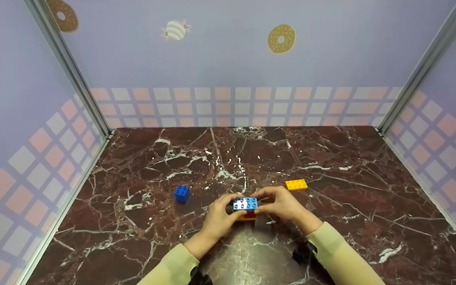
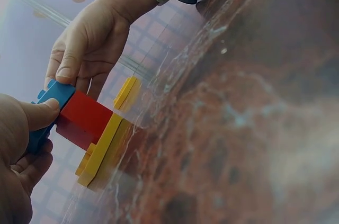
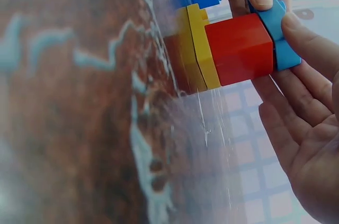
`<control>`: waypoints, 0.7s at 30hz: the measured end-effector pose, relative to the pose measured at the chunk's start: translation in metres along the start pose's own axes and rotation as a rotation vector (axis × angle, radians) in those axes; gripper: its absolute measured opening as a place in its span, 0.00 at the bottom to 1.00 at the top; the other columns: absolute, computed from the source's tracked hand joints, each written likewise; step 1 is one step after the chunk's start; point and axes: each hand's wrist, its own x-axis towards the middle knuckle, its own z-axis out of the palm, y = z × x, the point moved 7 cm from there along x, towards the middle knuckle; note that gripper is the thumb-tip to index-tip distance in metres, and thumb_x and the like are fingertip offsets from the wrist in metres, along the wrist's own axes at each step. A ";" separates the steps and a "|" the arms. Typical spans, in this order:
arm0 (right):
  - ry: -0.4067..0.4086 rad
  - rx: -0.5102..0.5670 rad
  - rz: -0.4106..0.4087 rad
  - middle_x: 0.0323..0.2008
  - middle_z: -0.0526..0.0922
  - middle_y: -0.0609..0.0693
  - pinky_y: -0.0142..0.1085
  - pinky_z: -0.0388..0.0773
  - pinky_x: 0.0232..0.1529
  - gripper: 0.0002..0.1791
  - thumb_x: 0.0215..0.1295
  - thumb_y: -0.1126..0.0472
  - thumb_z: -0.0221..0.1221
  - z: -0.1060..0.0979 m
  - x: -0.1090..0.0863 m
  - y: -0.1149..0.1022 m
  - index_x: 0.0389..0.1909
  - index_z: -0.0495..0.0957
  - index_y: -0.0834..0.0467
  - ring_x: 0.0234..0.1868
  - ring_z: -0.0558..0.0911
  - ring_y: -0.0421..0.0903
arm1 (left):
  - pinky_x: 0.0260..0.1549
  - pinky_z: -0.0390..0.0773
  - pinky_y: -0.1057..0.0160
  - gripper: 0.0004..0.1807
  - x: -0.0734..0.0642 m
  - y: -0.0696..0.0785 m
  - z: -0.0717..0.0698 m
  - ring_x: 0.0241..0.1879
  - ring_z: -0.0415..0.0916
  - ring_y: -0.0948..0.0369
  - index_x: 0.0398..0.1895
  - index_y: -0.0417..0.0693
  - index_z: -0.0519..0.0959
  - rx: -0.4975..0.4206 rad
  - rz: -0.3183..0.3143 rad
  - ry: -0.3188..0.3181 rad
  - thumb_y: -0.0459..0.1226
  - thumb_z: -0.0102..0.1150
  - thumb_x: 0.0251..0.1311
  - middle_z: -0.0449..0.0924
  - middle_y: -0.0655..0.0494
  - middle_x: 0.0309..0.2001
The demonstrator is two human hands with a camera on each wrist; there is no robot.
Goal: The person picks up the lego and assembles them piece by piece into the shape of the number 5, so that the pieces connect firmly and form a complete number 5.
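A light blue toy brick tops a small stack in front of the person. Under it sits a red brick, and at the bottom a flat yellow brick rests on the table. The left hand pinches the light blue brick's left end, thumb on the near side and fingers behind. At the other end, the right hand pinches the same brick between thumb and fingers. In the head view the hands and top brick hide most of the red and yellow bricks.
A dark blue brick stands on the marbled table to the left. Another flat yellow brick lies to the right, beyond the right hand. Patterned panels enclose the table at the back and both sides.
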 end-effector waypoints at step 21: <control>0.021 -0.071 0.035 0.46 0.89 0.66 0.25 0.84 0.42 0.19 0.58 0.68 0.72 -0.001 -0.001 -0.003 0.51 0.85 0.69 0.45 0.89 0.56 | 0.59 0.81 0.49 0.23 0.000 -0.002 0.001 0.55 0.84 0.50 0.54 0.45 0.84 -0.011 -0.040 -0.017 0.37 0.76 0.53 0.87 0.47 0.53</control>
